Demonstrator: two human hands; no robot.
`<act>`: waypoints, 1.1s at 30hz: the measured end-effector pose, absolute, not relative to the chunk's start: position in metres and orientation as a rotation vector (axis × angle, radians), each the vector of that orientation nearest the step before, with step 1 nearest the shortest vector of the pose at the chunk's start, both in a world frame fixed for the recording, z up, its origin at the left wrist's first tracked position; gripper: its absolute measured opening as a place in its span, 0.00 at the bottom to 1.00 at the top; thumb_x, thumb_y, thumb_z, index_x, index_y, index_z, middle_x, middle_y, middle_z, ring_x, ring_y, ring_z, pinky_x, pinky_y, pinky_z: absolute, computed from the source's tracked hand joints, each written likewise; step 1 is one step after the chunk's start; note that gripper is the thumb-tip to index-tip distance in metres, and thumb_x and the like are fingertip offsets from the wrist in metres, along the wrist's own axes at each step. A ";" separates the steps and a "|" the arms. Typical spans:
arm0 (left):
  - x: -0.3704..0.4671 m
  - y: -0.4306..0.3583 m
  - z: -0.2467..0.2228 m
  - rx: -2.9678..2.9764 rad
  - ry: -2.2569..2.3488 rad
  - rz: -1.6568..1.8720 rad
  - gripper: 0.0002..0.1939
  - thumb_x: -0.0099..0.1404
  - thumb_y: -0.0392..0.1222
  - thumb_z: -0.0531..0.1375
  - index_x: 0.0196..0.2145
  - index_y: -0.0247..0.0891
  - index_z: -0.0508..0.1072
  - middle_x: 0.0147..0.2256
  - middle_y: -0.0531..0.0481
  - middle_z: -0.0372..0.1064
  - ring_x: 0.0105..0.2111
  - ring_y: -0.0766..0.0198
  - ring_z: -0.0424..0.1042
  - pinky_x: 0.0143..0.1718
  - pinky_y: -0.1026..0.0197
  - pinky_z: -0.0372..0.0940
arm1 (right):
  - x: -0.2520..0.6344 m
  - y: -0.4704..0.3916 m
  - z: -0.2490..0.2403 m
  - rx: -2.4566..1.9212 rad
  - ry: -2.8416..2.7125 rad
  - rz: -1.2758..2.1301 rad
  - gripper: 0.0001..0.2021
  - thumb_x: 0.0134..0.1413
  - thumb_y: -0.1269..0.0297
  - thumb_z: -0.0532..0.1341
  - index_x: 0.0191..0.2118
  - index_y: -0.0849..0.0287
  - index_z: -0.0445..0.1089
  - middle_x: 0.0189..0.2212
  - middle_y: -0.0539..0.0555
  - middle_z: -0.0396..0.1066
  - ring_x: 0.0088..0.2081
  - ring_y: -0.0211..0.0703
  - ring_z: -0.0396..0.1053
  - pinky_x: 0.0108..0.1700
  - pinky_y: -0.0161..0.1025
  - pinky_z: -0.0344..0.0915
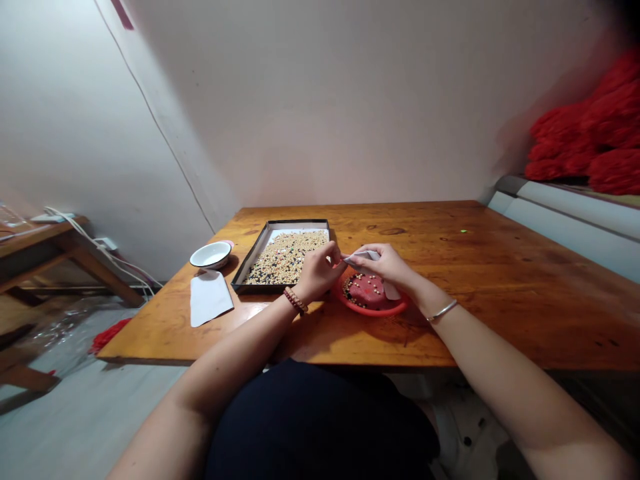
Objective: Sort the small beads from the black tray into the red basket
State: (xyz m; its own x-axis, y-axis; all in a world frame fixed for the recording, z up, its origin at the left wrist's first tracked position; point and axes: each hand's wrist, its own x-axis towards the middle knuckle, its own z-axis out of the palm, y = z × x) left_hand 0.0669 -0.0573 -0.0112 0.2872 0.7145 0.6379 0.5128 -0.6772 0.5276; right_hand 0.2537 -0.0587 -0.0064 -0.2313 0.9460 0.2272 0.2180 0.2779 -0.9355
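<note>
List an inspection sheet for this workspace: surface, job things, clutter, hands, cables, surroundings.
Surface: wooden table, visibly knotted.
Job things: tray and red basket, both holding bean-like pieces.
Clutter: white bowl and white sheet left of the tray; green scrap further right.
Hands: right hand holds a pale sheet over the basket; left hand at its tip, grip unclear.
Cables: white cables beside the side table; none seen on the work table.
Surroundings: red heap at right.

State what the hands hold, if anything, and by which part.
The right hand holds a pale, flexible piece by its upper part; the left hand is at its left end, its grip unclear.
</note>
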 end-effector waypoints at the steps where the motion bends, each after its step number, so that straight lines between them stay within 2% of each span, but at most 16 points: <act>1: 0.067 -0.058 -0.011 2.350 1.123 1.334 0.12 0.61 0.41 0.60 0.25 0.37 0.62 0.25 0.53 0.69 0.26 0.69 0.68 0.27 0.67 0.62 | 0.254 -0.059 -0.007 -1.083 -1.660 1.019 0.25 0.39 0.45 0.67 0.33 0.66 0.75 0.25 0.55 0.72 0.26 0.38 0.64 0.28 0.35 0.60; 7: 0.068 -0.063 -0.011 2.485 1.051 1.297 0.11 0.62 0.41 0.58 0.26 0.38 0.60 0.25 0.54 0.64 0.25 0.70 0.62 0.26 0.66 0.58 | 0.253 -0.062 -0.007 -1.069 -1.672 0.995 0.23 0.38 0.46 0.68 0.32 0.65 0.75 0.27 0.56 0.72 0.29 0.40 0.65 0.32 0.37 0.62; 13: 0.069 -0.064 -0.013 2.502 0.960 1.254 0.03 0.62 0.38 0.56 0.32 0.38 0.63 0.29 0.52 0.64 0.27 0.68 0.62 0.27 0.65 0.58 | 0.253 -0.065 -0.003 -1.064 -1.696 1.046 0.25 0.34 0.45 0.70 0.30 0.64 0.72 0.22 0.51 0.67 0.25 0.36 0.60 0.27 0.34 0.56; 20: 0.069 -0.068 -0.012 2.520 0.992 1.132 0.08 0.62 0.41 0.57 0.39 0.39 0.63 0.29 0.53 0.65 0.26 0.67 0.63 0.28 0.63 0.58 | 0.256 -0.060 -0.008 -1.056 -1.714 1.054 0.23 0.35 0.47 0.69 0.31 0.63 0.70 0.22 0.49 0.64 0.24 0.34 0.57 0.26 0.33 0.54; 26: 0.072 -0.069 -0.010 2.466 0.985 1.121 0.11 0.71 0.47 0.49 0.41 0.39 0.66 0.35 0.49 0.71 0.33 0.65 0.68 0.35 0.61 0.62 | 0.256 -0.058 -0.012 -1.090 -1.731 0.950 0.19 0.39 0.50 0.67 0.31 0.63 0.70 0.21 0.48 0.62 0.23 0.34 0.55 0.25 0.33 0.53; 30: 0.073 -0.064 -0.011 2.459 0.994 1.145 0.09 0.70 0.44 0.52 0.41 0.39 0.68 0.35 0.50 0.72 0.34 0.65 0.69 0.36 0.62 0.62 | 0.257 -0.058 -0.012 -1.154 -1.818 0.806 0.15 0.40 0.55 0.66 0.29 0.63 0.72 0.21 0.49 0.65 0.24 0.35 0.57 0.26 0.33 0.54; 33: 0.073 -0.061 -0.013 2.476 0.995 1.177 0.07 0.69 0.43 0.54 0.38 0.39 0.70 0.33 0.51 0.72 0.31 0.67 0.68 0.34 0.63 0.61 | 0.257 -0.058 -0.013 -1.151 -1.830 0.765 0.14 0.40 0.55 0.66 0.26 0.63 0.71 0.20 0.49 0.65 0.23 0.35 0.57 0.25 0.33 0.53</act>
